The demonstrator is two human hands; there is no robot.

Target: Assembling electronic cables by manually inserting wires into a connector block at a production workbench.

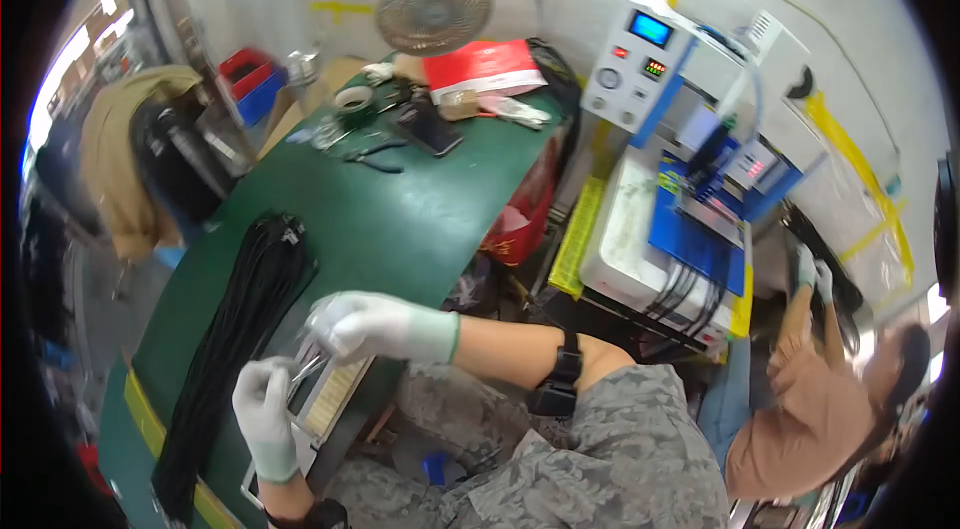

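My left hand point(266, 414), in a white glove, is closed in a pinch near the front edge of the green table. Just beyond it and to the right, my right hand point(372, 325), also gloved, has its fingers curled together. A thin, shiny metallic piece point(306, 370) shows between the two hands; its kind is too small and blurred to tell. Beneath them sits a pale tray point(308, 451) with a row of cream-coloured pieces point(335, 399) in it. A long bundle of black cables point(235, 329) lies on the table to the left of both hands.
Pliers point(376, 157), a phone point(428, 127), a tape roll point(354, 100) and a red-and-white package point(485, 71) lie at the table's far end, near a fan point(434, 5). A machine point(640, 59) stands right. Another person point(810, 409) works at far right.
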